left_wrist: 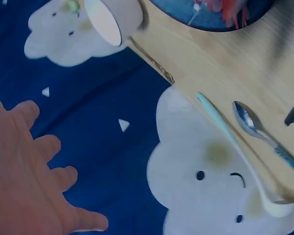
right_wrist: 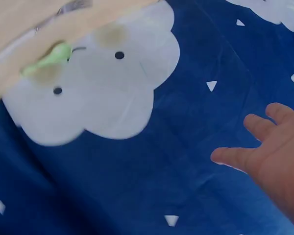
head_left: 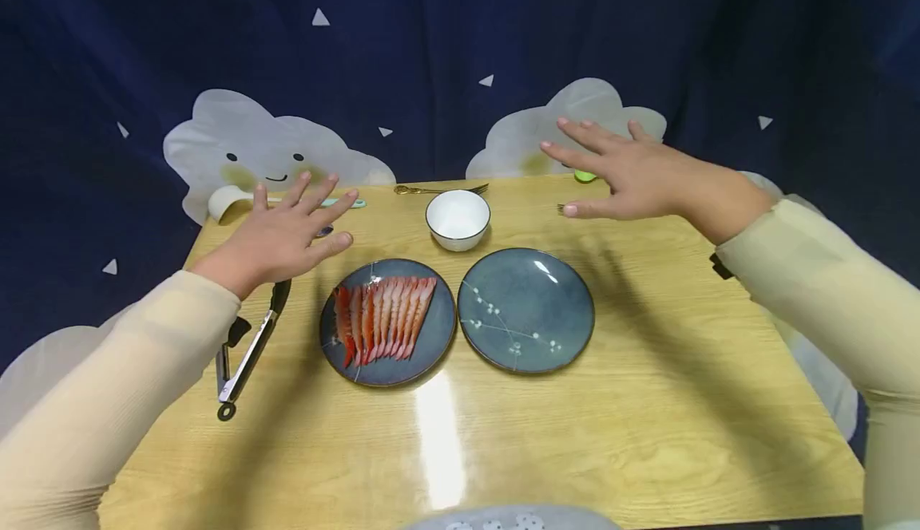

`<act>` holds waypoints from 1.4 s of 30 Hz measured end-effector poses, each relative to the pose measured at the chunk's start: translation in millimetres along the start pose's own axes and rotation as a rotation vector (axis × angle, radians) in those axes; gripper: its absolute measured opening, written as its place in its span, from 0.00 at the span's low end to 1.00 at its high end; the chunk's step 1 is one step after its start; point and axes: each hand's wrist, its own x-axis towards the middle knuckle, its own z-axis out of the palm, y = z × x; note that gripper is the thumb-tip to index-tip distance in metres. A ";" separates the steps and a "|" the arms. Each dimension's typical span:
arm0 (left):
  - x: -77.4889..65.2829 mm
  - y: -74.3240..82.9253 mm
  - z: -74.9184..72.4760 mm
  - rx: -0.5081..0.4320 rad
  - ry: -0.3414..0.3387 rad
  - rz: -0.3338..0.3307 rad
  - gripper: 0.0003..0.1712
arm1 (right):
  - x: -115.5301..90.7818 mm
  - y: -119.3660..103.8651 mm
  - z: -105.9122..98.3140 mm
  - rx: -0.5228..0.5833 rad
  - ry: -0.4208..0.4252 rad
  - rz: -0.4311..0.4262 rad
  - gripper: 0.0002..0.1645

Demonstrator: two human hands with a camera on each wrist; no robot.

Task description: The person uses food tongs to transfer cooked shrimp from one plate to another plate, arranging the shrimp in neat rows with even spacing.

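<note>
From the white bowl point(head_left: 458, 215): left hand point(head_left: 290, 233), fingers spread wide, at nine, near white ladle point(head_left: 225, 198); right hand point(head_left: 636, 175), fingers also wide, between two and three, near green utensil point(head_left: 584, 176). Shrimp point(head_left: 388, 318) at seven, on blue plate point(head_left: 442, 330).

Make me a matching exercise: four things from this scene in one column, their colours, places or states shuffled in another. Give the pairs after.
1. Left hand
2. Shrimp
3. Bowl
4. Tongs

A. Black and silver
B. Raised, spread open
C. White inside
D. Lined up on the left plate

Pairs: 1-B, 2-D, 3-C, 4-A
</note>
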 end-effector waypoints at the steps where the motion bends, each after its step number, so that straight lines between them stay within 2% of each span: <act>1: -3.0 -3.2 1.3 -0.014 0.013 -0.015 0.36 | -1.6 2.3 2.7 0.016 0.017 0.003 0.45; 3: -11.1 -10.9 7.1 -0.043 0.042 -0.044 0.36 | -5.6 7.5 11.3 0.062 0.037 0.016 0.44; 6: -26.8 -24.9 22.4 -0.084 0.079 -0.108 0.37 | -12.6 16.9 35.3 0.152 0.051 0.050 0.40; 9: -43.2 -39.6 44.9 -0.127 0.094 -0.200 0.40 | -22.8 26.7 68.5 0.257 0.045 0.116 0.37; 12: -57.7 -51.5 70.3 -0.174 0.070 -0.311 0.43 | -35.9 33.9 104.8 0.353 0.033 0.169 0.34; 15: -69.2 -59.9 93.8 -0.242 0.000 -0.430 0.49 | -47.5 37.9 139.0 0.450 0.010 0.203 0.32; 18: -77.8 -62.8 111.4 -0.343 -0.133 -0.557 0.58 | -55.3 37.9 164.3 0.559 -0.027 0.236 0.31; 22: -85.7 -61.1 126.1 -0.466 -0.316 -0.701 0.70 | -59.1 32.7 184.7 0.731 -0.063 0.281 0.30; 24: -88.8 -58.6 131.4 -0.501 -0.360 -0.745 0.73 | -59.1 29.8 192.7 0.863 -0.088 0.306 0.30; 27: -91.3 -55.4 138.5 -0.535 -0.351 -0.781 0.74 | -59.5 27.4 204.2 1.068 -0.128 0.357 0.29; 30: -94.0 -53.4 144.1 -0.568 -0.314 -0.793 0.62 | -58.8 25.8 217.0 1.229 -0.141 0.402 0.30; 33: -94.4 -55.1 146.6 -0.567 -0.304 -0.773 0.50 | -56.7 23.9 224.6 1.349 -0.123 0.445 0.31; 38: -94.1 -53.6 143.8 -0.541 -0.296 -0.771 0.48 | -55.2 21.5 225.3 1.480 -0.116 0.487 0.33; 42: -98.1 -54.2 144.9 -0.566 -0.252 -0.801 0.37 | -52.9 17.8 224.8 1.520 -0.144 0.477 0.37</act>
